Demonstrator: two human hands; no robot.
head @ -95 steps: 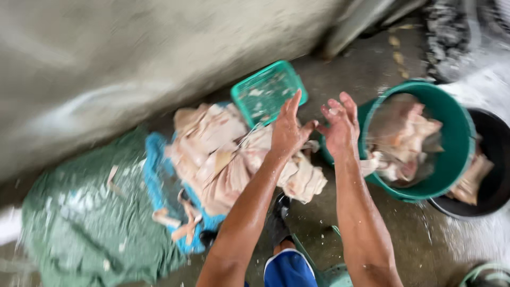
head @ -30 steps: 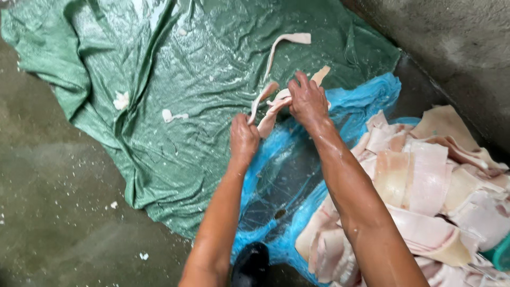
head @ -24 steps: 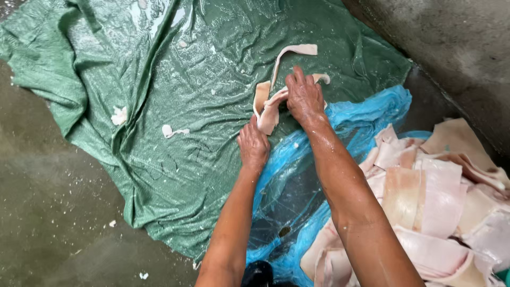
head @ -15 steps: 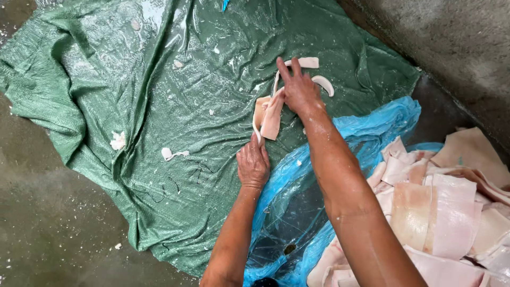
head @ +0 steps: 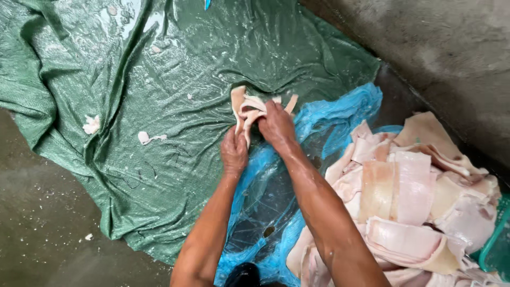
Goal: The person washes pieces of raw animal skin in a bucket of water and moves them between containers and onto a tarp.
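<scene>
Both of your hands meet at a bunch of pale strips (head: 245,109) lying on the wet green tarp (head: 133,79), right where the tarp meets the blue plastic sheet (head: 340,114). Your right hand (head: 276,126) is curled over the near end of the bunch, its grip closed around the strips, with a couple of loose ends sticking out past the knuckles. Your left hand (head: 234,151) sits just beside and below it, fingers bent in a closed grip on a strip that hangs down from the bunch. Both forearms are wet and reach in from the bottom of the view across the blue sheet.

To your right, well apart from the hands, a heap of broad pinkish-white slabs (head: 409,202) is piled on the blue sheet, and the corner of a green basket (head: 496,250) shows at the edge. Small white scraps (head: 91,125) dot the tarp to your left. The tarp lies crumpled on a wet concrete floor (head: 42,234), with a grey wall (head: 451,53) beyond.
</scene>
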